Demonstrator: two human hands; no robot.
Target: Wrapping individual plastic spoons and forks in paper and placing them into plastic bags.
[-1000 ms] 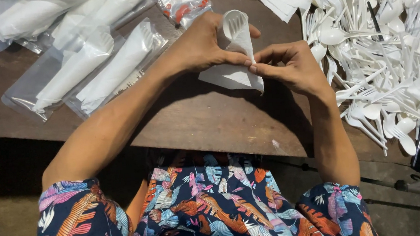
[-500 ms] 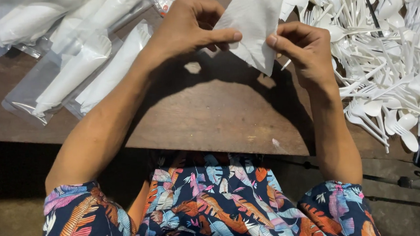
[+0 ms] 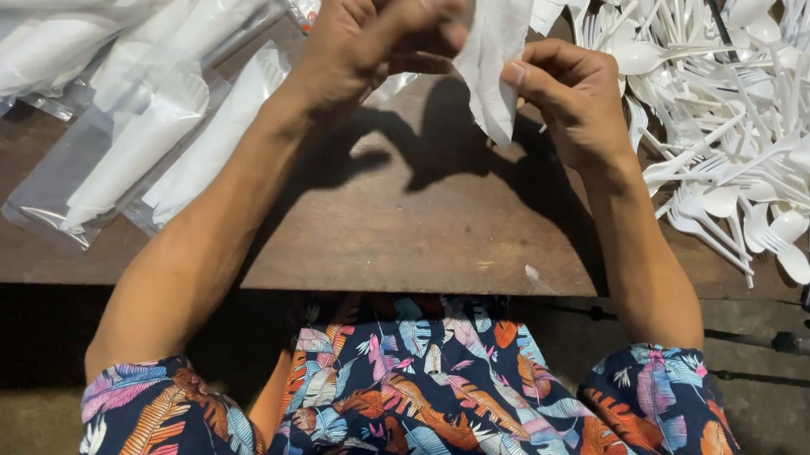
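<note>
— What's each hand doing?
— Left hand [image 3: 380, 27] and right hand [image 3: 568, 99] both pinch a white napkin [image 3: 497, 47], held above the wooden table [image 3: 376, 230].
— Nearby?
— Loose plastic cutlery [image 3: 750, 85] at right, bagged sets [image 3: 128, 134] at left.

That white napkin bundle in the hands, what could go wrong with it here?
The napkin bundle is held above the wooden table only by fingertips of the left hand and right hand, so it might slip or unfold. The loose cutlery pile lies close by; an elbow could perhaps scatter it.

Two hands [image 3: 380, 27] [image 3: 573, 94]; one white napkin [image 3: 497, 47]; about four sealed clear packets [image 3: 129, 148]; plastic cutlery [image 3: 743, 114] too heaped to count.
</note>
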